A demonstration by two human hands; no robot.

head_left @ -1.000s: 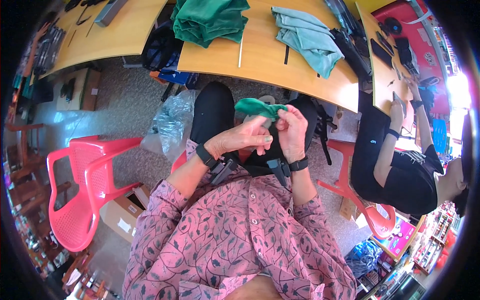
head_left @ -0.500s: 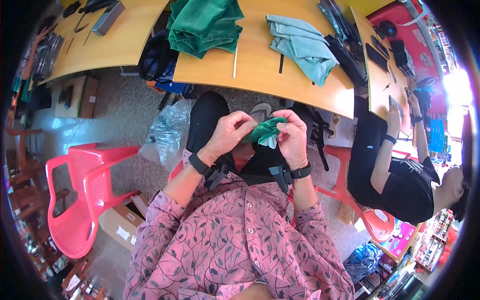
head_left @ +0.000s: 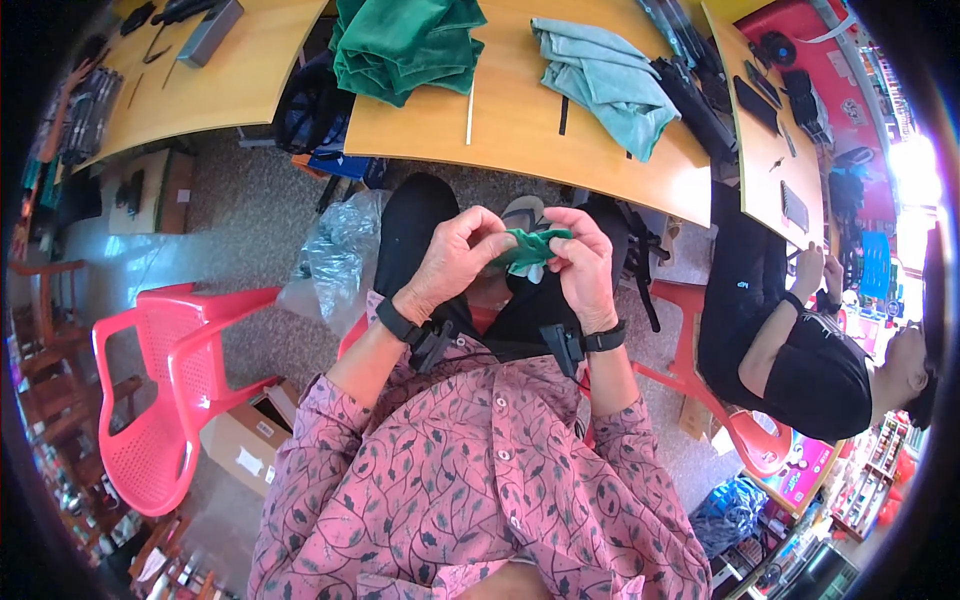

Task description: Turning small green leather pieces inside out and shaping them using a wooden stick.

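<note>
Above my lap, a small piece of green velvety cloth (head_left: 527, 252) is stretched between my two hands, a paler patch showing at its lower edge. My left hand (head_left: 458, 255) pinches its left end between thumb and fingers. At the other end, my right hand (head_left: 583, 262) grips it in the same way. Both wrists carry black straps with dark boxy devices. On the table ahead lie a folded pile of dark green velvet cloth (head_left: 408, 50) and a folded pale green cloth (head_left: 607, 85).
A wooden table (head_left: 510, 120) stands in front of my knees. Red plastic chairs (head_left: 165, 390) are at left and right. Clear plastic wrap (head_left: 335, 255) and a cardboard box (head_left: 240, 440) lie on the floor at left. Another person (head_left: 800, 370) in black sits at right.
The green cloth is now drawn flatter between my fingers, less bunched than before. At right, the other person's hands have shifted back toward their body.
</note>
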